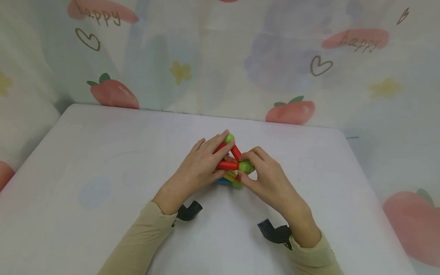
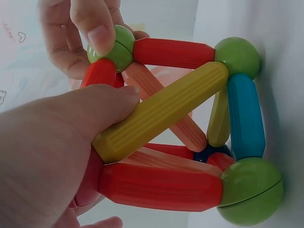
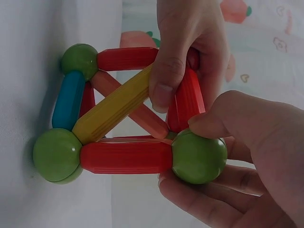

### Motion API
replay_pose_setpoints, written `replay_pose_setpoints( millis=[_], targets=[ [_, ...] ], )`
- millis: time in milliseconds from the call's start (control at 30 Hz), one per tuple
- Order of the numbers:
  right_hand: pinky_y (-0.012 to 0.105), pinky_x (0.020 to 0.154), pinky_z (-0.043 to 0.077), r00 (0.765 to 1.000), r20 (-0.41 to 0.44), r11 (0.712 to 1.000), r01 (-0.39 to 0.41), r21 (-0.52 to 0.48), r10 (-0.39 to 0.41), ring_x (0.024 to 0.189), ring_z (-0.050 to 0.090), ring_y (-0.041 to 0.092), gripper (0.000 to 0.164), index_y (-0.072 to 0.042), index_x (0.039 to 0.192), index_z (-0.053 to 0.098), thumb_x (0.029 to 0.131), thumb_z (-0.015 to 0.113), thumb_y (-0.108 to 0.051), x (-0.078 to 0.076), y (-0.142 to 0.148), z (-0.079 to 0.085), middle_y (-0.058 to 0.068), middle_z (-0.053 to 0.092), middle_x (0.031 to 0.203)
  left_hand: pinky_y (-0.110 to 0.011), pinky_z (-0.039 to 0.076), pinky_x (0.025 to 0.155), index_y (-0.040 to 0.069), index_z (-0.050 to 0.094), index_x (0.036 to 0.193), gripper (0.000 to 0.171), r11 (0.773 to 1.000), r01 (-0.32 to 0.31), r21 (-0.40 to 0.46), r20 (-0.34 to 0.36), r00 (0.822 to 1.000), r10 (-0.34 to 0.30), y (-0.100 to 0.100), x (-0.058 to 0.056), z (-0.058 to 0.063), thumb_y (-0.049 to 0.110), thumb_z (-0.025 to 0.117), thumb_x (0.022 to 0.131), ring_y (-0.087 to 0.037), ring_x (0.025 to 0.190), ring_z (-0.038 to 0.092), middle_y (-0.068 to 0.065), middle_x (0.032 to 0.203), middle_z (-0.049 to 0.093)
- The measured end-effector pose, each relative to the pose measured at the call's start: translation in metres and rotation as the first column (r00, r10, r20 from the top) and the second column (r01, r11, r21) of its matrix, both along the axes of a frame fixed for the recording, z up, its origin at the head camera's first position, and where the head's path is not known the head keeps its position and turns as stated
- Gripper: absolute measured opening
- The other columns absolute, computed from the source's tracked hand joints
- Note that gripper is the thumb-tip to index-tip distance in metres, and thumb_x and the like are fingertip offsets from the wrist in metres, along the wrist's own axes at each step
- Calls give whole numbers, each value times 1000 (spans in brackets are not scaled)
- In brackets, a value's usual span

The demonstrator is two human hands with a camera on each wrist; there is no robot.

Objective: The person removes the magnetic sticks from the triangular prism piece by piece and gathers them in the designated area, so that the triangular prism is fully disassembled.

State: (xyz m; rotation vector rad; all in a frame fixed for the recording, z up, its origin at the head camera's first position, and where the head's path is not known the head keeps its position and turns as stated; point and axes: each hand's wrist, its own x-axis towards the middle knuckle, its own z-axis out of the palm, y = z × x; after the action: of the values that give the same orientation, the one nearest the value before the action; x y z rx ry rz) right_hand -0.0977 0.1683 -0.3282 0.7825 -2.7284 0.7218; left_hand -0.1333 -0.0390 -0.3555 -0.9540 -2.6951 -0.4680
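Head view has both hands meeting over the middle of the white desk (image 1: pixel 120 152), around a frame (image 1: pixel 228 165) of coloured rods and balls. From where I stand, the person's left hand (image 1: pixel 199 162) holds one side of it, thumb laid against the upper end of a yellow rod (image 2: pixel 166 111). The right hand (image 1: pixel 271 179) has its fingers closed on a green ball (image 3: pixel 199 156) at an upper corner, pinching it against the thumb. Lower down, a blue rod (image 3: pixel 68 97) joins two more green balls close to the desk; whether they touch it I cannot tell. A strawberry-printed cloth (image 1: pixel 213 57) hangs behind.
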Motion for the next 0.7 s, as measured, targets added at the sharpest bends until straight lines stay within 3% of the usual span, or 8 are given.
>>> replay_pose_setpoints(
  millis=[200, 700],
  targets=[
    [29, 73, 58, 1000, 19, 1000, 3, -3, -3, 83, 59, 11, 30, -4, 108, 65, 81, 79, -8, 2, 0, 1, 3, 61, 104, -55, 39, 112, 16, 44, 150, 76, 1000, 5, 7, 17, 1000, -5, 0, 0, 0, 30, 80, 84, -27, 143, 42, -10, 161, 32],
    [32, 79, 60, 1000, 9, 1000, -29, -6, 29, 90, 62, 16, 27, -1, 109, 66, 84, 73, -4, 0, -2, -1, 7, 64, 108, -47, 44, 110, 7, 47, 147, 76, 999, 29, 43, -25, 999, -28, 0, -1, -1, 26, 81, 83, -27, 137, 49, -16, 158, 36]
  ],
)
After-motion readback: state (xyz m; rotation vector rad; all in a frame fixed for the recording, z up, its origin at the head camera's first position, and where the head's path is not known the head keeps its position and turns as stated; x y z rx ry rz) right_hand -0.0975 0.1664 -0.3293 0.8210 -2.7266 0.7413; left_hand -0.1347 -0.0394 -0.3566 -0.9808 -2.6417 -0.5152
